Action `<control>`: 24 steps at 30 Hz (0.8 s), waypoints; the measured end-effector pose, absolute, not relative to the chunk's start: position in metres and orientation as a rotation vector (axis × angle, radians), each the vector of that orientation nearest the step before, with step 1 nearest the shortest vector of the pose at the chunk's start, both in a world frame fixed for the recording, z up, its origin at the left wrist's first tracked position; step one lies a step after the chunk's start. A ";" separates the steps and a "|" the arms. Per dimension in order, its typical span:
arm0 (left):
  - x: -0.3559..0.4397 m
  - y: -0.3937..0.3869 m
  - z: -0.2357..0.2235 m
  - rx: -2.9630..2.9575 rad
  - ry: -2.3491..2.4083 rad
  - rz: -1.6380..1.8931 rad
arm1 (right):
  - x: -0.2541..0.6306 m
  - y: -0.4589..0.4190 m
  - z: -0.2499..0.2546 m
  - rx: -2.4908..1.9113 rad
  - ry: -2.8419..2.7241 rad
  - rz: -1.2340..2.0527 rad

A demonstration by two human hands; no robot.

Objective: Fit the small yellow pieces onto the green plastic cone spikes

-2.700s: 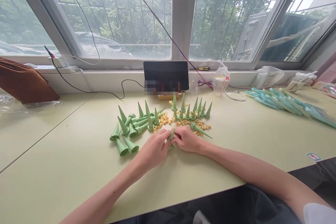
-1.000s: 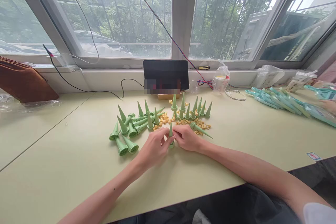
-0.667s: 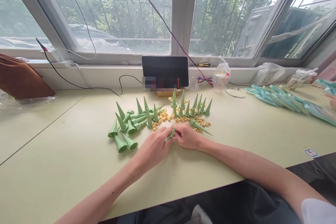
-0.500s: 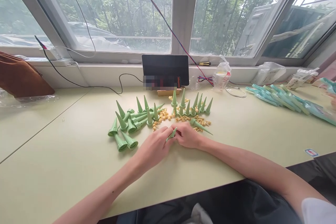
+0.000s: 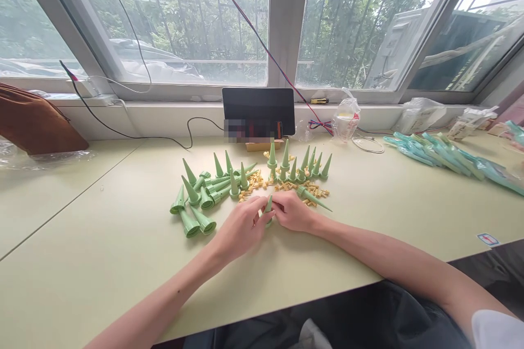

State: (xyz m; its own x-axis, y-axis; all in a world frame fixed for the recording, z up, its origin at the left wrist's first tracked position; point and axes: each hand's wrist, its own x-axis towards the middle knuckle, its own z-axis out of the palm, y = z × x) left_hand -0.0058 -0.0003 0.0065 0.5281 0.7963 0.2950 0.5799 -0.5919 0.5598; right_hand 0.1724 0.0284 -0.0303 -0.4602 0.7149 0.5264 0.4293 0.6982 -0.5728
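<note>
My left hand [image 5: 241, 229] and my right hand [image 5: 292, 211] meet in the middle of the pale green table [image 5: 102, 240], both pinched round one green cone spike [image 5: 268, 208] that points up and a little right. Behind my hands lies a scatter of small yellow pieces [image 5: 256, 182]. A pile of green spikes [image 5: 200, 199], some lying and some upright, sits to the left. A row of upright green spikes [image 5: 301, 166] stands behind my right hand, and one spike [image 5: 313, 199] lies beside it.
A dark tablet [image 5: 258, 112] leans on the window sill behind the spikes, with a black cable [image 5: 135, 136] running left. A brown bag [image 5: 36, 122] sits far left. Teal packets [image 5: 446, 161] and plastic bags [image 5: 346, 117] lie at the right.
The spike between my fingers was tipped from upright to slanted and back nearly upright. The view shifted slightly. Another person's hand at the far right edge has gone from view.
</note>
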 end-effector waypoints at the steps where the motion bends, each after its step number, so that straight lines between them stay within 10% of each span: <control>1: -0.006 0.000 0.007 2.344 1.136 0.773 | 0.172 0.028 -0.030 -0.869 -2.113 0.457; 24: -0.005 0.002 0.008 2.094 1.095 0.868 | 0.170 0.028 -0.030 -0.876 -2.107 0.419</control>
State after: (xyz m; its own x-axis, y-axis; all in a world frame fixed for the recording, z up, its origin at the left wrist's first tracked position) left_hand -0.0048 0.0022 0.0084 0.4419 0.8569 0.2656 0.4536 -0.4689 0.7579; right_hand 0.1698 0.0284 -0.0296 -0.4415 0.7086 0.5504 0.4437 0.7056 -0.5525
